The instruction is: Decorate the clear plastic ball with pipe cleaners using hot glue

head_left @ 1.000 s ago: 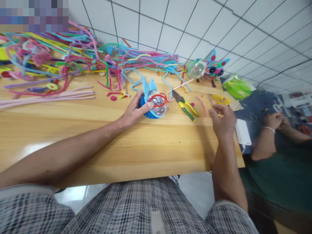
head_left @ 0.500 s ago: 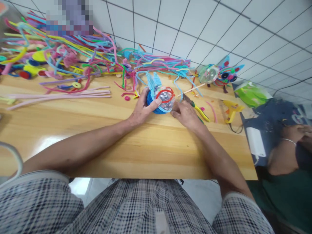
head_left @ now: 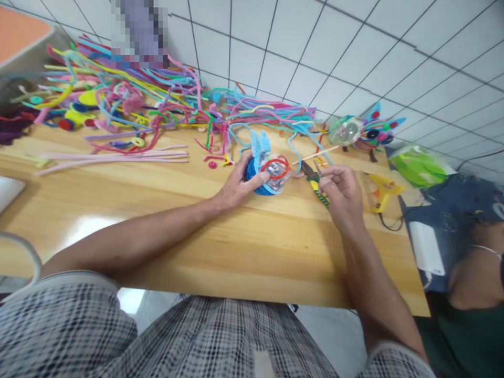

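Observation:
My left hand (head_left: 238, 186) is wrapped round a plastic-bottle craft (head_left: 280, 181), its thumb pressed on the clear front. The craft has a dark blue wound back, two light blue ears (head_left: 260, 143) and a red pipe-cleaner loop on its face. To the right, my right hand (head_left: 343, 195) is raised over the table with thumb and fingers pinched; a small thin piece seems to poke out, too small to name. Beside and partly behind those fingertips lie pliers (head_left: 314, 185) with yellow-green handles. A thin wooden stick (head_left: 321, 154) rests just beyond them.
Heaps of coloured pipe cleaners (head_left: 271, 111) line the wall. Pink pipe cleaners (head_left: 153, 156) lie at left. A finished-looking bottle animal (head_left: 374, 134) stands back right, near a yellow glue gun (head_left: 384, 191) and green packet (head_left: 419, 165). Another person's arm (head_left: 474, 273) is at far right beside a white box (head_left: 426, 249).
My right hand has moved away from the craft, to the right, and lifted with its fingers pinched. My left hand still holds the craft. The whole view has shifted slightly.

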Demonstrator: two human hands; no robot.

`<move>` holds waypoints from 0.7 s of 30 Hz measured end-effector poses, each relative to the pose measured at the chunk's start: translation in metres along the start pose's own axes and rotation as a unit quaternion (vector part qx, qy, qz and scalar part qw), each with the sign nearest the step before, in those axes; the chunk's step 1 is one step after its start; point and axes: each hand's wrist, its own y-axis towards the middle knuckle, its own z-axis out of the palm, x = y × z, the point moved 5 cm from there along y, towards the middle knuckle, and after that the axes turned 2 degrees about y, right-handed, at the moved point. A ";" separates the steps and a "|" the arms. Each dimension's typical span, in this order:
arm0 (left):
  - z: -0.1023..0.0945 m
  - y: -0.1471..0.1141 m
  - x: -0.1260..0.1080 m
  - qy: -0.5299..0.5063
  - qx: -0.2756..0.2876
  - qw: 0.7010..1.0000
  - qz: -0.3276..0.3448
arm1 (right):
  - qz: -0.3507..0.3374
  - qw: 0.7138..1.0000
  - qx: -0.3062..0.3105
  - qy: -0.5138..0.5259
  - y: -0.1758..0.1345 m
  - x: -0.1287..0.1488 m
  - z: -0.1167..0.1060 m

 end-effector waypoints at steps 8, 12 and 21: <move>0.002 -0.003 -0.004 -0.004 0.028 0.999 -0.016 | -0.039 0.998 0.039 -0.002 -0.022 0.012 0.034; 0.003 -0.004 -0.004 -0.005 0.034 0.999 -0.020 | -0.026 0.999 0.039 -0.009 -0.021 0.003 0.036; 0.002 -0.004 -0.003 0.024 0.027 0.999 -0.028 | -0.040 0.998 0.050 -0.027 -0.023 0.000 0.045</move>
